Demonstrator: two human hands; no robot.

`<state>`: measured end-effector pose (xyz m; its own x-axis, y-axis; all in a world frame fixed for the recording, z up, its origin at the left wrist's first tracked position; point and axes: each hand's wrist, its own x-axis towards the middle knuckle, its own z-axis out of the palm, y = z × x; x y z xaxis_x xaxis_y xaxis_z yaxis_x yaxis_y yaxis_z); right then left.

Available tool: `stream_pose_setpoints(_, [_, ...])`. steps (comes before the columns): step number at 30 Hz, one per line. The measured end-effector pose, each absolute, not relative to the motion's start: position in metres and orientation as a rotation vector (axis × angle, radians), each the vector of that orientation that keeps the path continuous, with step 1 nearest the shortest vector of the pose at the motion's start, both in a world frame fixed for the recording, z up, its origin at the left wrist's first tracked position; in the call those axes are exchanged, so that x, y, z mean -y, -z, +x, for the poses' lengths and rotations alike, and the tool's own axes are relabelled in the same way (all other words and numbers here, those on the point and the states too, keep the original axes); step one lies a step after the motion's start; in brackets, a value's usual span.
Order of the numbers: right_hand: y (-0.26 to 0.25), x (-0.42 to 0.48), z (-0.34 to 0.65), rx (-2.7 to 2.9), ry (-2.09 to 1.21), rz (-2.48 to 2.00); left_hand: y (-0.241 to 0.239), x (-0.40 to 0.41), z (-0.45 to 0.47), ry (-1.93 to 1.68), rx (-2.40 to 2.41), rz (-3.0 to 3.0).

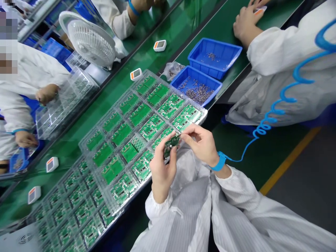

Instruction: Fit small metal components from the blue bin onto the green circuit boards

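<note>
My left hand [162, 171] and my right hand [198, 145] both pinch a small green circuit board [171, 146] by its edges, just above a clear plastic tray [202, 117]. That tray holds several rows of green circuit boards, and its near corner lies close to my right hand. A blue wrist strap [219, 161] circles my right wrist, with a blue coiled cord [273, 112] running from it. Two blue plastic bins [195, 87] [215, 57] with small metal parts stand beyond the tray.
A second board tray [78, 206] lies at lower left on the green bench [110, 101]. A co-worker's hand [246, 24] rests at upper right, and other co-workers' hands [47, 93] reach over a clear tray [52, 112] across the bench. A white fan [89, 42] stands beyond.
</note>
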<state>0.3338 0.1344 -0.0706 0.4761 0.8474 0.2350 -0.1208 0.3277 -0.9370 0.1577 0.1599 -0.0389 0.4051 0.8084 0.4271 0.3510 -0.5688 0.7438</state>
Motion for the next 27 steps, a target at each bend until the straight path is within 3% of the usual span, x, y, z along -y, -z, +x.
stream_pose_setpoints(27, [0.0653, -0.1313, 0.3355, 0.872, -0.82, -1.149, 0.0318, -0.1658, 0.1624, -1.083, -0.901, 2.391])
